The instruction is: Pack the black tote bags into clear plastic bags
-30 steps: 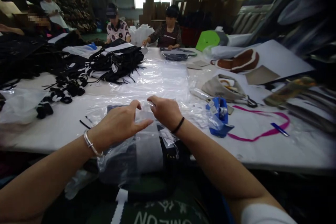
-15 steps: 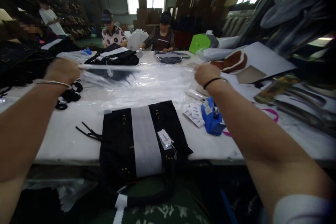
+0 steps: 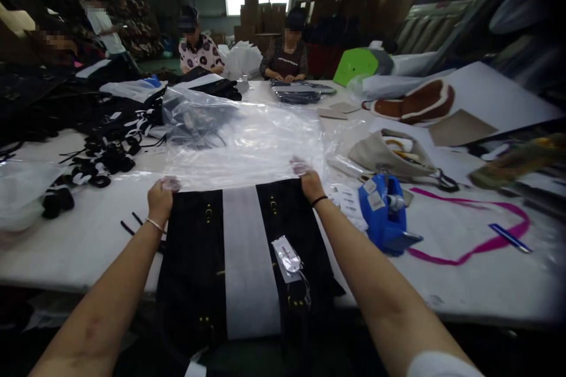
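Where left hand [image 3: 160, 201] and right hand [image 3: 312, 186] meet black bag's [image 3: 194, 259] eleven and one o'clock corners, fingertips sit under clear plastic bag [image 3: 274, 135]; whether they pinch, cannot tell. Plastic spreads flat toward twelve. Blue tape dispenser [image 3: 384, 212] near two, pink strap [image 3: 513, 232] near three.

Bag [image 3: 194, 259]: black, gold-toned fittings, lying across the table's [image 3: 101, 247] near edge
Strip [image 3: 248, 262]: pale, down its middle
Tag [image 3: 286, 254]: white, right of strip
Sleeve [image 3: 269, 135]: clear, creased, spread at the bag's far end
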The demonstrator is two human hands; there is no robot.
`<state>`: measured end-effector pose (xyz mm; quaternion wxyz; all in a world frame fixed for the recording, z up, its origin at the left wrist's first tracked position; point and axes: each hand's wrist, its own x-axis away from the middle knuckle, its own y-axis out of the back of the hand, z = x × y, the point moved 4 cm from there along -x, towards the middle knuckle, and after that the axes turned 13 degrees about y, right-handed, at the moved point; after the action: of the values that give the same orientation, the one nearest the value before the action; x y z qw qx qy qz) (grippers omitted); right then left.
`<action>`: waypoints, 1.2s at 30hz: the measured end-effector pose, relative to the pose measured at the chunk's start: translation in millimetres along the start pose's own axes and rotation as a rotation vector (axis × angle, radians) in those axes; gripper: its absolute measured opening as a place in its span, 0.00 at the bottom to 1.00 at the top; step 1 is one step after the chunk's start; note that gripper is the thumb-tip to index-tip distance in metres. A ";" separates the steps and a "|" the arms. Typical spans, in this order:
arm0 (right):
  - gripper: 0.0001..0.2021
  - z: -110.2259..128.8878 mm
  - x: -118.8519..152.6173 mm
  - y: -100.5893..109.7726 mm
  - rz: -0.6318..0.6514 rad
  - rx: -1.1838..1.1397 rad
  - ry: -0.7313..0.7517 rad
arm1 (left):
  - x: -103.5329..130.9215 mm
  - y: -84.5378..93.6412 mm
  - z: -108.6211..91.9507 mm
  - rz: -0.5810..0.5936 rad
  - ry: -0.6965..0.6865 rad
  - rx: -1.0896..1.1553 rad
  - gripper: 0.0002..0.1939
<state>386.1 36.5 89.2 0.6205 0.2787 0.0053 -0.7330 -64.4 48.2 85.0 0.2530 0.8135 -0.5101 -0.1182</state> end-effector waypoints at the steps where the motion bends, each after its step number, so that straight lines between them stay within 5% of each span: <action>1: 0.11 -13.6 5.2 -6.1 0.022 0.028 -0.010 | -3.6 -7.0 7.4 0.020 -0.025 -0.097 0.07; 7: 0.14 -59.9 34.6 -15.2 0.172 0.323 0.034 | -23.0 -25.7 40.9 0.162 -0.087 -0.287 0.09; 13: 0.18 -53.8 7.0 -1.0 0.208 0.202 -0.034 | -46.3 -27.8 58.6 0.311 -0.050 -0.440 0.17; 17: 0.16 -44.6 -18.2 -2.1 0.235 -0.067 -0.119 | -35.0 -9.6 35.7 0.277 -0.076 -0.395 0.18; 22: 0.11 -43.3 -29.6 -0.8 0.437 -0.037 -0.234 | -8.5 21.2 -2.8 0.098 -0.263 -0.347 0.15; 26: 0.14 -36.6 -25.0 8.6 0.506 -0.100 -0.318 | 3.5 36.4 -9.0 -0.026 -0.292 -0.295 0.13; 32: 0.18 -27.6 -10.5 14.9 0.123 -0.237 -0.191 | 8.2 28.7 5.8 -0.097 -0.103 -0.175 0.15; 36: 0.19 -36.5 12.0 6.1 -0.080 -0.287 -0.413 | 9.3 10.0 23.3 -0.075 0.166 0.021 0.12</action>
<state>405.4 37.1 55.5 0.6123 0.0317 -0.0064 -0.7899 -78.4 29.6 71.3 0.2812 0.8416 -0.4579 -0.0545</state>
